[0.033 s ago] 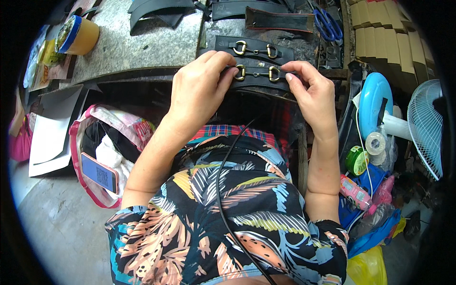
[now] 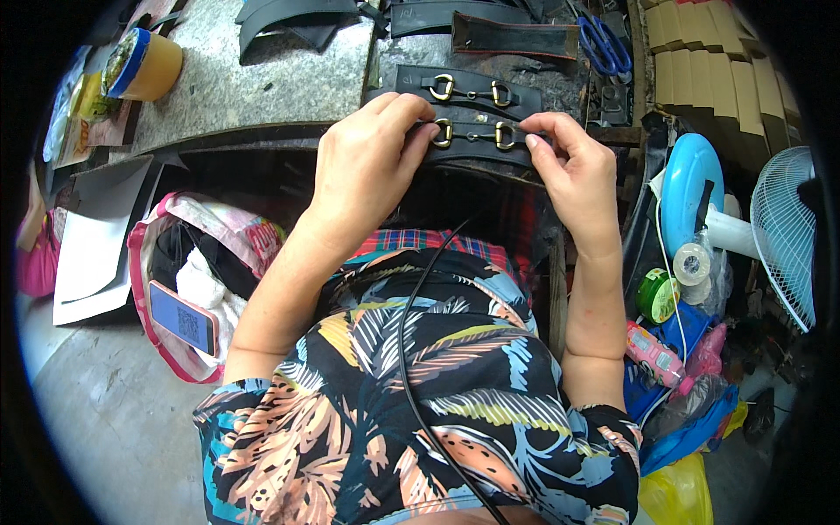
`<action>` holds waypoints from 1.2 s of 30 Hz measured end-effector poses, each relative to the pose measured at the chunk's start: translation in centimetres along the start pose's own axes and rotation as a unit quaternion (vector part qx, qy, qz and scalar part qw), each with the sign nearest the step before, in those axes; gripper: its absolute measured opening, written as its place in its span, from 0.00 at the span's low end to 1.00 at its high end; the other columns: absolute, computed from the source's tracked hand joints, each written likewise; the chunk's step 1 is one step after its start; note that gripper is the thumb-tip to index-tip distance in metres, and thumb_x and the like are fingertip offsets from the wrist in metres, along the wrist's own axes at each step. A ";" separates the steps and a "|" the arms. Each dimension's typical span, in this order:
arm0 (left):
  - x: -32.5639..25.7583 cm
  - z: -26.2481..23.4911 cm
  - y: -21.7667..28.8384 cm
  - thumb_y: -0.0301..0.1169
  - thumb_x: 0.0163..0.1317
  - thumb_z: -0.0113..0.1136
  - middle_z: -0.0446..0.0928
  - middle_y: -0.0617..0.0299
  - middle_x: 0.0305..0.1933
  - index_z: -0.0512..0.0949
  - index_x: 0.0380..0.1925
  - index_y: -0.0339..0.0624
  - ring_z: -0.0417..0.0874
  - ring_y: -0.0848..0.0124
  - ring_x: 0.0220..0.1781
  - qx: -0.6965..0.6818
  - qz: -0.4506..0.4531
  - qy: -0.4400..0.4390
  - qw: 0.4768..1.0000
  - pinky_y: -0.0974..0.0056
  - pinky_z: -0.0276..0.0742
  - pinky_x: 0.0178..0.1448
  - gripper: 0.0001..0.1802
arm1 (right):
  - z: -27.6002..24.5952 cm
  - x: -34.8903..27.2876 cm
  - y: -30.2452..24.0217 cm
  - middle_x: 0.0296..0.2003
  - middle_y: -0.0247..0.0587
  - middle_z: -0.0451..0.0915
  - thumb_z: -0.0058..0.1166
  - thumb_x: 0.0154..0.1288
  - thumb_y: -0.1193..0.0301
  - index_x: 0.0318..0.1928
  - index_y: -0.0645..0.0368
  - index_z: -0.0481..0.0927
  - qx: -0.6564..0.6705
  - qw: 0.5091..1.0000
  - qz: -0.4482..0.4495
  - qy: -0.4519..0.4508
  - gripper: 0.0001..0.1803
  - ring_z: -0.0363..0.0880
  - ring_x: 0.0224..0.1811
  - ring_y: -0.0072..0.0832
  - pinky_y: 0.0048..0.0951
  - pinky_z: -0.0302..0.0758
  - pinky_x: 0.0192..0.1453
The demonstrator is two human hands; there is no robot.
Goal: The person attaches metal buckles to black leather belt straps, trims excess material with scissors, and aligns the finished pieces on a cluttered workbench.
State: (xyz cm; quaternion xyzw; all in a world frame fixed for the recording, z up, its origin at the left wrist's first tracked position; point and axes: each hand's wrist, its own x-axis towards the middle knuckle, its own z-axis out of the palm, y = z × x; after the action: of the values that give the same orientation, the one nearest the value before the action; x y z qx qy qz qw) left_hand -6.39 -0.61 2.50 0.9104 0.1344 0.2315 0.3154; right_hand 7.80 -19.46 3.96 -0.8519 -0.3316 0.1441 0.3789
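Observation:
My left hand (image 2: 367, 162) pinches the left end of a narrow black strap, thumb against forefinger, beside a gold D-shaped ring. At the strap's other end, the thumb and forefinger of my right hand (image 2: 575, 171) are closed on it. Between them runs gold horsebit hardware (image 2: 474, 136), two rings joined by a dark link, over a curved black leather piece (image 2: 477, 155). Just beyond lies a second black leather piece (image 2: 518, 107) with the same kind of horsebit hardware (image 2: 472, 94). My fingers partly hide the strap ends.
More black leather pieces (image 2: 293, 22) lie at the bench's far side, with blue-handled scissors (image 2: 604, 45) at right. A blue-lidded jar (image 2: 150, 66) lies tilted on the stone slab (image 2: 254, 96). A bag with a phone (image 2: 182, 317) stands left; a fan (image 2: 783, 236) stands right.

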 end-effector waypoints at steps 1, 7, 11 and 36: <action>0.0 0.0 0.0 0.30 0.62 0.67 0.81 0.58 0.34 0.79 0.36 0.44 0.85 0.55 0.34 0.002 0.002 0.001 1.000 0.55 0.80 0.37 0.07 | 0.1 -0.1 -0.1 0.27 0.34 0.81 0.63 0.64 0.76 0.44 0.59 0.85 -0.033 0.999 -0.023 0.011 0.08 0.76 0.27 0.20 0.26 0.74 0.34; -0.1 0.2 -0.2 0.30 0.62 0.67 0.81 0.57 0.34 0.80 0.37 0.43 0.85 0.55 0.35 0.002 -0.005 -0.004 1.000 0.55 0.80 0.37 0.07 | 0.4 0.1 -0.2 0.36 0.35 0.81 0.67 0.52 0.77 0.41 0.52 0.87 -0.148 0.961 -0.203 0.117 0.14 0.80 0.38 0.35 0.36 0.78 0.41; 0.2 0.2 -0.6 0.30 0.62 0.67 0.81 0.57 0.35 0.80 0.38 0.44 0.85 0.55 0.36 0.005 -0.005 -0.006 1.000 0.55 0.80 0.38 0.07 | 1.6 1.0 -0.3 0.38 0.33 0.81 0.68 0.48 0.79 0.39 0.53 0.87 -0.119 0.938 -0.311 0.095 0.14 0.79 0.41 0.35 0.36 0.78 0.44; 0.1 -1.1 2.3 0.22 0.68 0.64 0.83 0.59 0.39 0.76 0.47 0.34 0.84 0.74 0.39 -0.231 -0.098 -0.130 0.959 0.68 0.80 0.44 0.10 | -0.2 0.7 -1.7 0.34 0.37 0.86 0.66 0.66 0.78 0.45 0.62 0.82 0.293 0.956 0.033 -0.003 0.09 0.83 0.37 0.16 0.16 0.78 0.41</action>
State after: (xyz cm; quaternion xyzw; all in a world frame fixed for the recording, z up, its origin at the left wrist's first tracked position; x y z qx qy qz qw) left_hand -6.63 -1.76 4.77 0.8173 0.1236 0.1036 0.5532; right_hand 7.70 -18.25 5.32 -0.7136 -0.2476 0.2500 0.6058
